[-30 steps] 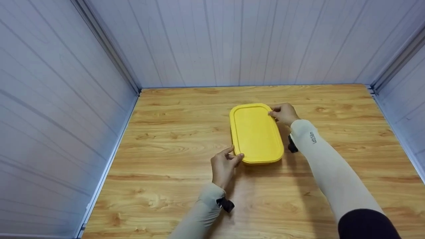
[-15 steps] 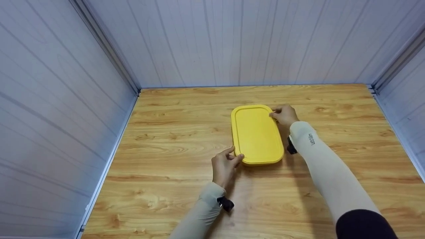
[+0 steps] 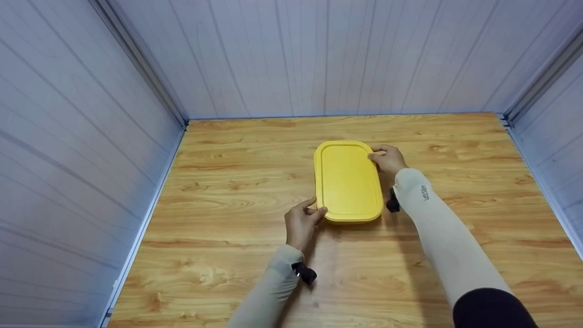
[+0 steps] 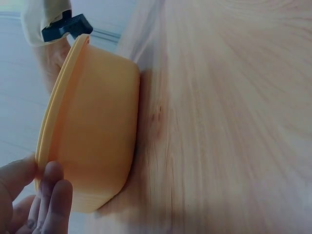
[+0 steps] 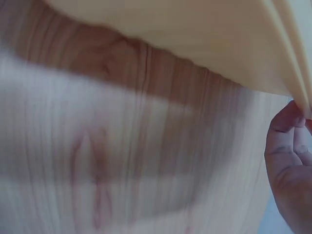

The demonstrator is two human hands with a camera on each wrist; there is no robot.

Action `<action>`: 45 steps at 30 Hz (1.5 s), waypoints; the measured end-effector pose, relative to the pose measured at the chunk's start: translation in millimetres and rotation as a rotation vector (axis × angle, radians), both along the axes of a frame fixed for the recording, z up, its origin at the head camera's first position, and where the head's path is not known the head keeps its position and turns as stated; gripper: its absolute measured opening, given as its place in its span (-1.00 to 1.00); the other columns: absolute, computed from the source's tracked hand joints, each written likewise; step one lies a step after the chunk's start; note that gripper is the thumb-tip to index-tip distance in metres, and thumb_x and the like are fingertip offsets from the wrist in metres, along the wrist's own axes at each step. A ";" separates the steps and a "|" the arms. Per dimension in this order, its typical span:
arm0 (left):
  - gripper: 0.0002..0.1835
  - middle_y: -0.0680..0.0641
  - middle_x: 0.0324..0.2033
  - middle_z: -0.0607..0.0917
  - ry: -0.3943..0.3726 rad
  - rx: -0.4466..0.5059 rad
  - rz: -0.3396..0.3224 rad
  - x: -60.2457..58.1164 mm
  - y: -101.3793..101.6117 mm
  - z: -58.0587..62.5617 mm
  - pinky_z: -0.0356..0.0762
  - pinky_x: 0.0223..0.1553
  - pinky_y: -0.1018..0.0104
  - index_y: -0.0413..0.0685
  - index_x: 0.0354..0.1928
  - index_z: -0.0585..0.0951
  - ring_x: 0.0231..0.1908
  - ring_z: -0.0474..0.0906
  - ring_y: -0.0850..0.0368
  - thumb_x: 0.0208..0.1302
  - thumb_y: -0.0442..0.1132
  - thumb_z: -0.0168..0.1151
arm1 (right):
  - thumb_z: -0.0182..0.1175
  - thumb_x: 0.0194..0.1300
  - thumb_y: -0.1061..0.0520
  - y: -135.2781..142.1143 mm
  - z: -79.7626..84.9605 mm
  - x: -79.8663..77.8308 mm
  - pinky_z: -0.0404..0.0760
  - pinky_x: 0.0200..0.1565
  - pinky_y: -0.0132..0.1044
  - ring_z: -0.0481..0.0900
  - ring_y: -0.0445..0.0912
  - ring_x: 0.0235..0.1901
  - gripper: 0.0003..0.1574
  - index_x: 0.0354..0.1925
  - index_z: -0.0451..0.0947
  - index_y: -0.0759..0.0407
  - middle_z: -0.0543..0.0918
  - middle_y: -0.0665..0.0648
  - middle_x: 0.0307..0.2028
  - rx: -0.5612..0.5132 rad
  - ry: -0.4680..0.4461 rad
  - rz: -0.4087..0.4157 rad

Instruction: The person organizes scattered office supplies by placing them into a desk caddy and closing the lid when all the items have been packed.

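Observation:
A yellow plastic food container with a matching rounded rectangular lid stands on the wooden tabletop in the head view. At its near left corner my left hand pinches the rim, thumb on top of the lid's edge and fingers beneath. My right hand pinches the rim on the far right side, thumb toward me. The left wrist view shows the lid's edge seated along the container's rim, between my thumb and fingertips. In the right wrist view, my right hand's fingers meet under the rim. The container's inside is hidden by the lid.
The wood-grain tabletop spreads around the container. Pale panelled walls stand at the back, left and right. Dark devices are strapped to both wrists over light sleeves.
The container has turned very slightly, its far end moving a little to the right relative to the table. Both hands keep their grip on the rim. The head view has shifted slightly.

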State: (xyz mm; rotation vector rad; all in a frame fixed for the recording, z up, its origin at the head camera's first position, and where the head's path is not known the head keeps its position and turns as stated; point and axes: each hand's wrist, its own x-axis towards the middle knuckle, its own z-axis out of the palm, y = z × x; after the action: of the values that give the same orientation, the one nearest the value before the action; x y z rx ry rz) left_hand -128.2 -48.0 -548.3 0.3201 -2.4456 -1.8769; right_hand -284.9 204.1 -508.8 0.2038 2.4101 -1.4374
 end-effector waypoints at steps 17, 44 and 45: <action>-0.54 -0.01 -0.41 0.77 -0.024 0.004 0.013 -1.2 -0.7 -4.2 0.61 -0.39 0.41 -0.11 0.06 0.70 -0.42 0.66 0.25 0.05 -0.23 0.50 | 0.07 0.47 0.08 -10.9 -5.5 -0.7 0.63 -0.05 -0.22 0.58 0.05 -0.01 -0.44 0.36 0.39 0.22 0.54 0.32 0.12 0.055 0.073 -0.019; -0.67 -0.09 -0.29 0.66 -0.060 -0.038 -0.119 -12.6 -9.2 10.0 0.63 -0.28 0.27 -0.20 -0.05 0.63 -0.35 0.66 0.14 0.14 -0.25 0.39 | -0.09 0.54 -0.07 -1.0 -9.0 18.3 0.59 -0.07 -0.24 0.56 -0.03 -0.07 -0.35 0.48 0.18 0.11 0.49 0.28 0.12 0.017 0.040 -0.028; -0.63 -0.11 -0.23 0.67 -0.052 -0.079 -0.148 -14.0 -10.7 11.0 0.63 -0.25 0.26 -0.20 0.01 0.61 -0.30 0.67 0.11 0.19 -0.20 0.37 | -0.11 0.55 -0.08 -2.1 -11.6 18.5 0.58 -0.03 -0.18 0.56 0.03 -0.02 -0.33 0.49 0.15 0.12 0.48 0.30 0.15 0.026 0.056 -0.025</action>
State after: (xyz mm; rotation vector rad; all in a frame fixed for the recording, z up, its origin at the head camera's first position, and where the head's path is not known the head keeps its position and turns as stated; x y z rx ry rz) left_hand -142.2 -58.8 -537.3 0.1916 -2.6374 -1.8411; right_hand -266.5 202.0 -520.5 0.2032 2.4807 -1.4419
